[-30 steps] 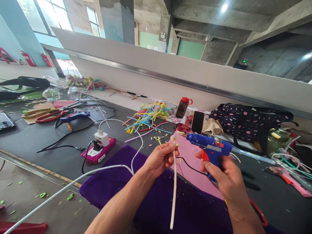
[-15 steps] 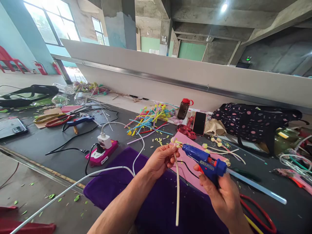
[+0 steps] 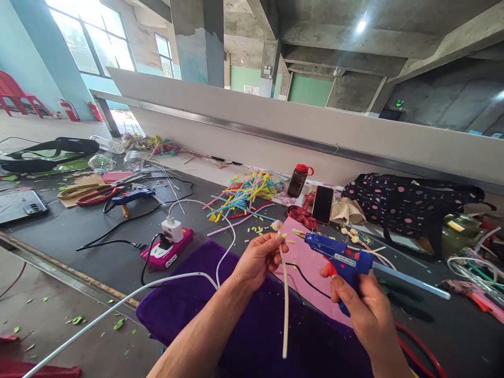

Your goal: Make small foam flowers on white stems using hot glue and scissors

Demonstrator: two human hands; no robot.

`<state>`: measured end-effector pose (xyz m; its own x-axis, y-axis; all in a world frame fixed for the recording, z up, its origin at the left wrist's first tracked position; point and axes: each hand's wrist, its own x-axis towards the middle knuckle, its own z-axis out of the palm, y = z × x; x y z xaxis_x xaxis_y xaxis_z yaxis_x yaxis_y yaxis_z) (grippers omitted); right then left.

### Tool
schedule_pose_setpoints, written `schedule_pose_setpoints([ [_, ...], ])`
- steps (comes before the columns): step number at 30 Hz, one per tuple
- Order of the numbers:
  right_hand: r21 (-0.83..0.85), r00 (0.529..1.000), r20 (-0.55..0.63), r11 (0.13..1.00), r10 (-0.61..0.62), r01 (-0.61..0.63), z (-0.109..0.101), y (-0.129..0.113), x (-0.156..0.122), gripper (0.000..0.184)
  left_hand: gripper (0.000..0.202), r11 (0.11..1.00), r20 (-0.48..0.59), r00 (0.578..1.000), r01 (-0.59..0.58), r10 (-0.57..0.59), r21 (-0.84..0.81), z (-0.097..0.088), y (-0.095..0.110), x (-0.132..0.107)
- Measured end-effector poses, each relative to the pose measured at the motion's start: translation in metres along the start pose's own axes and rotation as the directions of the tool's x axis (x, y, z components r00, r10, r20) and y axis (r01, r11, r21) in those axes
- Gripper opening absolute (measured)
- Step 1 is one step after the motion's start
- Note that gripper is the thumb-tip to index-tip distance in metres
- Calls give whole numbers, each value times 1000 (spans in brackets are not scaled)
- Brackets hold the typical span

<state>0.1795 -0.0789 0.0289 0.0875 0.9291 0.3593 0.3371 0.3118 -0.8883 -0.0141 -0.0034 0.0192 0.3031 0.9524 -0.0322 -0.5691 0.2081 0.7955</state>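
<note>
My left hand (image 3: 262,258) pinches a pale cream stem (image 3: 285,310) near its top; the stem hangs down and a small pinkish-yellow flower head (image 3: 277,226) shows above my fingertips. My right hand (image 3: 364,302) is wrapped round the handle of a blue glue gun (image 3: 334,252), fingers by its red trigger. A clear glue stick (image 3: 411,281) juts from the gun's back. The nozzle points left, a short gap from the flower head. Under both hands lie a pink sheet (image 3: 311,281) and a purple cloth (image 3: 177,310).
A heap of colourful stems (image 3: 248,194) lies behind my left hand, with small cut bits around it. Further right stand a red-capped bottle (image 3: 298,181), a phone (image 3: 323,205) and a patterned bag (image 3: 409,210). At left are a pink power strip (image 3: 167,252), cables and another glue gun (image 3: 134,196).
My right hand has drawn the glue gun to the right, and its nozzle has come away from the flower head. My left hand keeps its pinch on the stem, nearly in place.
</note>
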Motion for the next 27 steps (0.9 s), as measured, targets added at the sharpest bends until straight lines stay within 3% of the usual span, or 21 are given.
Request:
schedule_pose_setpoints([
  [5, -63, 1000, 15, 998, 22, -21, 1, -1, -2, 27, 24, 985, -80, 986, -141, 149, 104, -3, 7, -3],
  [12, -175, 997, 59, 984, 40, -30, 0, -1, 0, 31, 24, 951, -12, 986, -154, 163, 268, 1, 8, -6],
  [20, -88, 987, 107, 990, 122, -113, 2, -6, 0, 33, 27, 927, -37, 983, -154, 178, 342, -5, 7, 1],
  [27, 48, 990, 127, 997, 58, -64, 3, -6, 1, 31, 30, 899, -111, 974, -133, 196, 418, -12, 4, 7],
])
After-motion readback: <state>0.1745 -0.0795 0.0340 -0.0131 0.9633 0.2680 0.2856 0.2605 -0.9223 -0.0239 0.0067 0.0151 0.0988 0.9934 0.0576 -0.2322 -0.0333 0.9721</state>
